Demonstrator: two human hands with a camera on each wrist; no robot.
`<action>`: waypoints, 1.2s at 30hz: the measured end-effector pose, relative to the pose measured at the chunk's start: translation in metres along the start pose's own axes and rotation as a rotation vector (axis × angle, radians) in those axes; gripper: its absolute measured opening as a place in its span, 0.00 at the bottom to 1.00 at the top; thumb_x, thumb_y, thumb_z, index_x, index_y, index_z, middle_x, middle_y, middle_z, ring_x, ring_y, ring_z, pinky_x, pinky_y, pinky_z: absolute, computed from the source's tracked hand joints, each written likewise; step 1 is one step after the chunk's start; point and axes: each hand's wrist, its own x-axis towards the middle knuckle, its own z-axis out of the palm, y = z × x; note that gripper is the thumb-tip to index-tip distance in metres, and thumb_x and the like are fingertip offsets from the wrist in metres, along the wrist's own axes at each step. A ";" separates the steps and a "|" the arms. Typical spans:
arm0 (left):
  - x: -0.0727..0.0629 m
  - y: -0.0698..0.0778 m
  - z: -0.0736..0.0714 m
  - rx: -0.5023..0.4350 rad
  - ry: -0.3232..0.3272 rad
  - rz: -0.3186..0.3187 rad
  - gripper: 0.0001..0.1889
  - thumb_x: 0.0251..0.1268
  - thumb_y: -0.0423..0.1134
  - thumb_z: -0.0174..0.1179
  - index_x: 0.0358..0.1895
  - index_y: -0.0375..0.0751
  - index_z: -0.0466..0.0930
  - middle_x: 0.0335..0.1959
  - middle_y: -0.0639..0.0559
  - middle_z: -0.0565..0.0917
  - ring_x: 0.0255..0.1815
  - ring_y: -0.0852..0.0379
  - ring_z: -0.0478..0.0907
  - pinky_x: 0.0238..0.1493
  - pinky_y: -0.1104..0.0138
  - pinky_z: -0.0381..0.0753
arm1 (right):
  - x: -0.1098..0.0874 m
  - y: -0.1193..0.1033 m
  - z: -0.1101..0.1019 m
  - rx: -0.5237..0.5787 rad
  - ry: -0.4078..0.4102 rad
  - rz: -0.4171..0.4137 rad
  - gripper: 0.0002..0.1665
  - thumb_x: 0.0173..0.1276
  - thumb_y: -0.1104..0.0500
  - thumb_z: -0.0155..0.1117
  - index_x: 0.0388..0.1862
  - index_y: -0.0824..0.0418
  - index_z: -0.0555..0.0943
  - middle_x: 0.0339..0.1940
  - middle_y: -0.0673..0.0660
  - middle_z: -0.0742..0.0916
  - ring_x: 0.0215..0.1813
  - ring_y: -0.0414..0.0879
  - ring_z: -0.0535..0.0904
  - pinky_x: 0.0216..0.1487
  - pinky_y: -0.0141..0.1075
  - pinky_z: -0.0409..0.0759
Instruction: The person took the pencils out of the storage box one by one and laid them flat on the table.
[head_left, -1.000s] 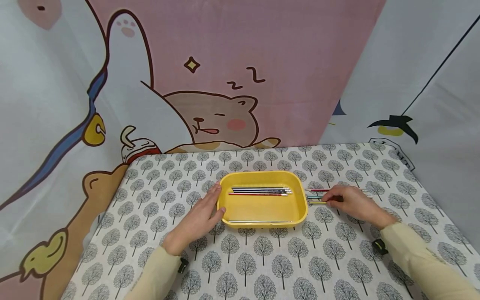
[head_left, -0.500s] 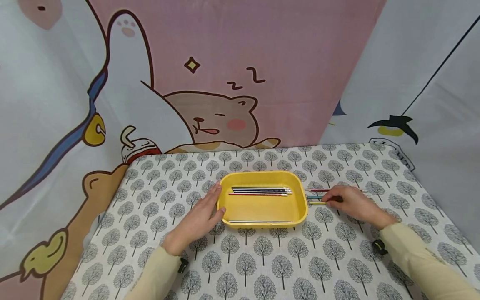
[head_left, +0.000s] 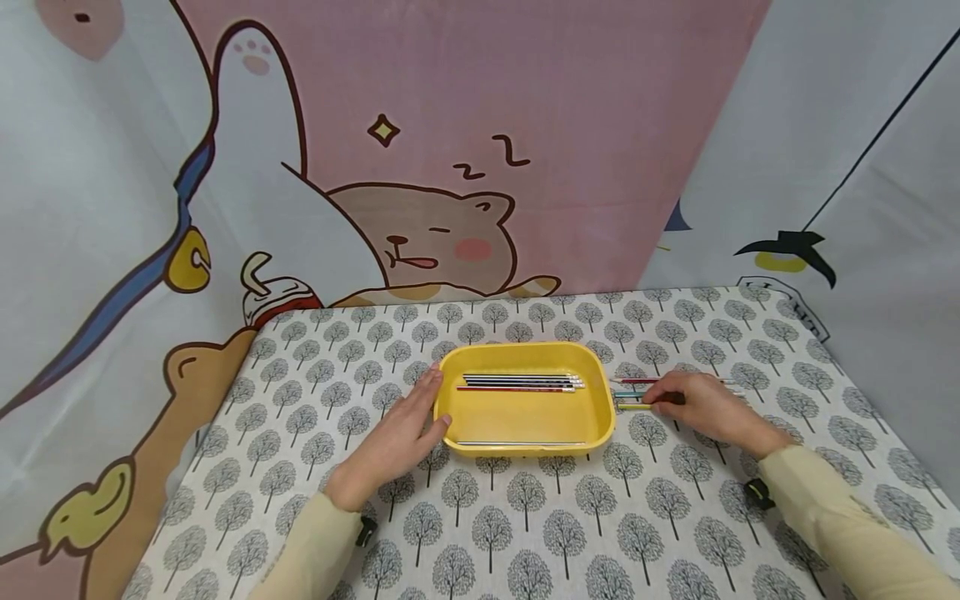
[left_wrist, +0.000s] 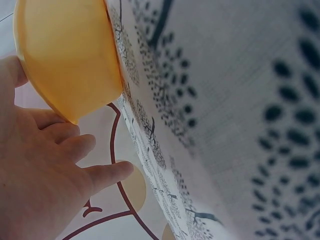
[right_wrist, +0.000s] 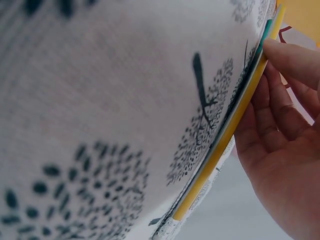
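My left hand [head_left: 405, 423] rests against the left end of the yellow plastic tray [head_left: 525, 427], its fingers fairly straight. In the left wrist view, the thumb and fingertips touch the tray's rim [left_wrist: 37, 92]. Just right of the tray, my right hand [head_left: 701, 404] pinches a yellow pencil [head_left: 633, 406] between thumb and fingers. The right wrist view shows this yellow pencil [right_wrist: 225, 137] lying along the cloth, with a teal pencil [right_wrist: 265, 32] right beside it. Part of the teal pencil is hidden behind the yellow one and the hand.
Several dark pencils [head_left: 517, 379] and a red pencil [head_left: 517, 389] lie along the tray's far side. A thin pale stick [head_left: 521, 442] lies along its near side. Another red pencil [head_left: 633, 381] lies beyond my right fingers. A tree-print cloth [head_left: 495, 517] covers the table; a cartoon curtain [head_left: 600, 150] hangs behind.
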 end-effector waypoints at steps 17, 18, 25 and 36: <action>-0.002 -0.001 -0.002 0.006 -0.006 0.008 0.37 0.83 0.51 0.49 0.83 0.35 0.47 0.85 0.45 0.46 0.84 0.41 0.49 0.76 0.36 0.56 | -0.009 -0.016 -0.011 0.047 0.022 0.063 0.13 0.67 0.61 0.74 0.51 0.57 0.89 0.47 0.53 0.89 0.47 0.49 0.85 0.45 0.39 0.89; -0.002 -0.001 -0.002 0.006 -0.008 0.005 0.37 0.83 0.51 0.49 0.83 0.36 0.47 0.85 0.47 0.45 0.84 0.42 0.49 0.77 0.36 0.55 | -0.010 -0.019 -0.013 0.046 0.031 0.065 0.14 0.68 0.60 0.74 0.52 0.57 0.88 0.48 0.55 0.89 0.48 0.51 0.86 0.46 0.42 0.89; -0.002 -0.001 -0.002 0.024 -0.004 0.005 0.38 0.83 0.54 0.47 0.83 0.36 0.47 0.85 0.47 0.44 0.84 0.43 0.47 0.77 0.37 0.55 | -0.013 -0.037 -0.020 0.006 0.131 -0.013 0.19 0.73 0.54 0.71 0.59 0.58 0.86 0.57 0.63 0.88 0.57 0.64 0.83 0.54 0.63 0.84; 0.000 0.000 -0.002 0.043 0.030 0.010 0.38 0.84 0.58 0.42 0.83 0.37 0.48 0.84 0.47 0.48 0.84 0.44 0.49 0.78 0.37 0.54 | -0.003 -0.085 -0.025 0.045 0.215 -0.135 0.25 0.76 0.52 0.67 0.68 0.59 0.80 0.67 0.60 0.83 0.69 0.63 0.76 0.54 0.61 0.85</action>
